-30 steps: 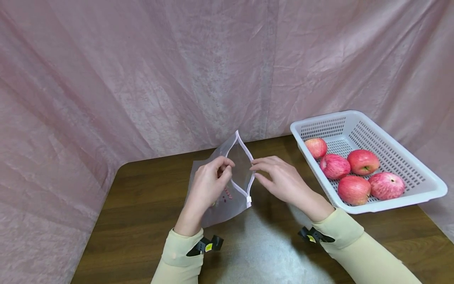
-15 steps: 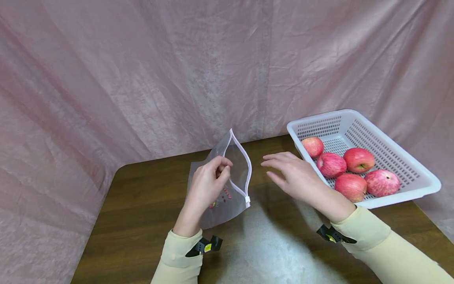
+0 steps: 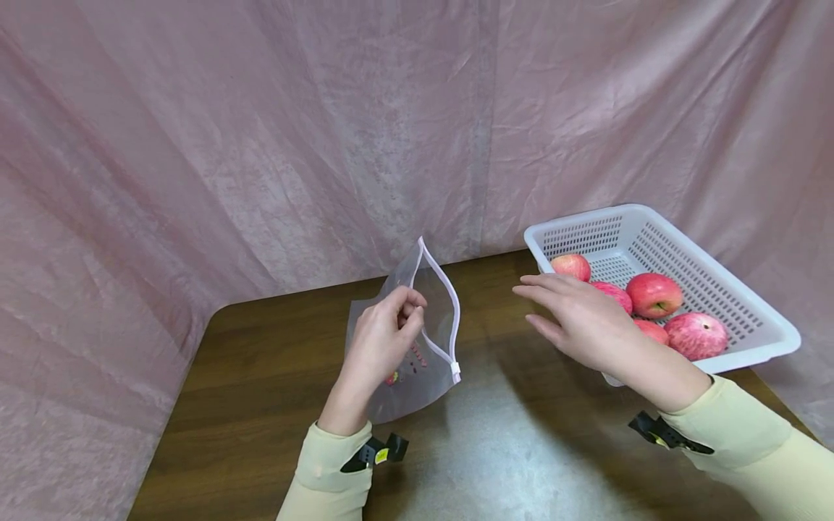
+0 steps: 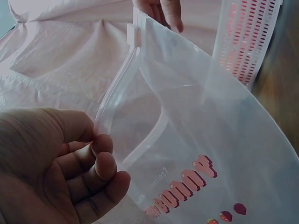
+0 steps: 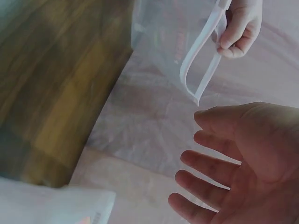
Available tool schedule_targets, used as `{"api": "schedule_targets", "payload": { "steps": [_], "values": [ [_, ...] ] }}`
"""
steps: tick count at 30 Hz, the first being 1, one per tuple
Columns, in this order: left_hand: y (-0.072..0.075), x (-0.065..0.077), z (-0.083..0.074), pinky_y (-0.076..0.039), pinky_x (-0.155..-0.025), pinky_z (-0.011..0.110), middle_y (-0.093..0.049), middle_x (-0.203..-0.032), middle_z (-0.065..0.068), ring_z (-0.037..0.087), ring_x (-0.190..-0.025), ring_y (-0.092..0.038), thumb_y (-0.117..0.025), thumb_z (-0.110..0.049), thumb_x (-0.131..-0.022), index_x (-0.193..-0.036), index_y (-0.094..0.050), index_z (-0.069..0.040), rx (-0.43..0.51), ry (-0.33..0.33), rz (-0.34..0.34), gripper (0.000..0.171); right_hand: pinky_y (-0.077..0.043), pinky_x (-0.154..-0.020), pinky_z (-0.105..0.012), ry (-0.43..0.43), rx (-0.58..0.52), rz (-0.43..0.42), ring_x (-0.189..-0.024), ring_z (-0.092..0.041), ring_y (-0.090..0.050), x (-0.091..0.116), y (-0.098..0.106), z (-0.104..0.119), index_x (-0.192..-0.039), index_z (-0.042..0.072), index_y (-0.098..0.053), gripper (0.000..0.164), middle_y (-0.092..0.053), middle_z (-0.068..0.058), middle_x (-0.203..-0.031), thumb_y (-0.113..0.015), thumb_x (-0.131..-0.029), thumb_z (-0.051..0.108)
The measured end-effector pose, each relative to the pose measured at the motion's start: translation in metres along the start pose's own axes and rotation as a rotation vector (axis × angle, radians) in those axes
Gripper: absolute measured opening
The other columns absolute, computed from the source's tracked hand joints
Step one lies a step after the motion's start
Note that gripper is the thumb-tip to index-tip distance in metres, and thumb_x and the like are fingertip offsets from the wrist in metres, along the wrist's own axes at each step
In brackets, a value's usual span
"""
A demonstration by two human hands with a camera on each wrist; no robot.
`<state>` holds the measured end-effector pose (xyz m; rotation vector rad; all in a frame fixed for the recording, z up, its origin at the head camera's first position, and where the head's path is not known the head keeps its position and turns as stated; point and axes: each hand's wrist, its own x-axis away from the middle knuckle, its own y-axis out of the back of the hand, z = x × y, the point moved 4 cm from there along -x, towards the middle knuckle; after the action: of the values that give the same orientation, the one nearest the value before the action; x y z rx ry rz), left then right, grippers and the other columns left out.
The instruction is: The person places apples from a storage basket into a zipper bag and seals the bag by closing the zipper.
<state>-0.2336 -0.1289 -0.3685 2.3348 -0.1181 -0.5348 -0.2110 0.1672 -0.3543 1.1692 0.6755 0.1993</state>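
A translucent zip bag (image 3: pixel 407 394) with a white slider and pink printed letters stands with its mouth spread wide. My left hand (image 3: pixel 384 333) pinches one edge of that mouth between thumb and curled fingers, as the left wrist view also shows. My right hand (image 3: pixel 580 318) hangs in the air at the near left side of the basket, fingers spread and relaxed, holding nothing. Behind it in the head view, several red apples (image 3: pixel 654 295) lie in the basket, some partly hidden by the hand.
The pale plastic basket (image 3: pixel 759 318) with slotted walls stands at the right of the brown wooden table (image 3: pixel 260 391). A pink curtain (image 3: pixel 326 145) hangs along the table's back and left edges.
My right hand has let go of the bag's edge and moved right to the basket. The left hand keeps its pinch on the bag, nearly still.
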Motion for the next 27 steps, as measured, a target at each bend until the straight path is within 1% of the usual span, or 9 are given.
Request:
{"api": "schedule_targets", "payload": {
  "steps": [3,6,13,16,21,23,27],
  "values": [
    [0.0,0.0,0.0,-0.046,-0.062,0.035,-0.062,-0.08,-0.006,0.014,-0.066,-0.054,-0.069,-0.011,-0.104,-0.111,-0.074,-0.012,-0.004,0.0,0.002,0.009,-0.054,-0.102,-0.061,0.0,0.033,0.001,-0.138,-0.04,-0.062,0.001,0.006,-0.007,-0.145,0.006,-0.07,0.051,-0.067,-0.015,-0.148,-0.083,-0.096,0.015],
    [0.0,-0.001,0.001,-0.046,-0.062,0.035,-0.062,-0.08,-0.007,0.013,-0.065,-0.054,-0.069,-0.011,-0.104,-0.11,-0.074,-0.012,-0.014,-0.004,0.004,0.008,-0.055,-0.1,-0.061,-0.006,0.059,0.004,-0.136,-0.039,-0.063,0.002,0.013,-0.015,-0.144,0.006,-0.07,0.05,-0.068,-0.015,-0.147,-0.083,-0.096,0.015],
    [-0.001,-0.002,0.0,-0.047,-0.062,0.035,-0.062,-0.08,-0.008,0.013,-0.065,-0.055,-0.069,-0.012,-0.105,-0.109,-0.072,-0.015,-0.024,-0.009,0.013,0.006,-0.051,-0.104,-0.065,-0.054,0.104,0.029,-0.133,-0.045,-0.064,-0.002,0.024,-0.037,-0.146,0.005,-0.069,0.051,-0.067,-0.019,-0.147,-0.081,-0.097,0.014],
    [-0.002,-0.002,0.001,-0.046,-0.062,0.035,-0.062,-0.079,-0.007,0.013,-0.065,-0.054,-0.069,-0.011,-0.104,-0.108,-0.072,-0.015,-0.019,-0.004,0.014,0.006,-0.05,-0.105,-0.066,-0.088,0.117,0.055,-0.134,-0.046,-0.063,-0.004,0.028,-0.047,-0.149,0.005,-0.067,0.055,-0.066,-0.02,-0.148,-0.082,-0.097,0.014],
    [-0.002,-0.002,0.001,-0.046,-0.061,0.035,-0.062,-0.079,-0.007,0.013,-0.064,-0.054,-0.069,-0.01,-0.104,-0.107,-0.072,-0.015,-0.015,-0.007,0.018,0.006,-0.048,-0.108,-0.069,-0.149,0.123,0.126,-0.138,-0.049,-0.058,-0.005,0.03,-0.064,-0.154,0.004,-0.061,0.062,-0.061,-0.023,-0.153,-0.083,-0.097,0.017],
    [-0.003,-0.003,0.0,-0.046,-0.061,0.035,-0.062,-0.079,-0.007,0.013,-0.063,-0.054,-0.069,-0.01,-0.104,-0.107,-0.072,-0.015,-0.017,-0.008,0.023,0.006,-0.048,-0.106,-0.07,-0.17,0.126,0.15,-0.138,-0.05,-0.057,-0.005,0.03,-0.071,-0.155,0.003,-0.06,0.065,-0.059,-0.024,-0.154,-0.084,-0.097,0.018],
    [-0.002,-0.003,0.0,-0.046,-0.061,0.035,-0.062,-0.079,-0.007,0.013,-0.063,-0.054,-0.069,-0.01,-0.104,-0.106,-0.071,-0.016,-0.019,-0.005,0.031,0.007,-0.048,-0.106,-0.07,-0.178,0.118,0.175,-0.137,-0.052,-0.058,-0.01,0.03,-0.081,-0.153,0.0,-0.06,0.066,-0.059,-0.027,-0.153,-0.085,-0.095,0.017]
  ]
}}
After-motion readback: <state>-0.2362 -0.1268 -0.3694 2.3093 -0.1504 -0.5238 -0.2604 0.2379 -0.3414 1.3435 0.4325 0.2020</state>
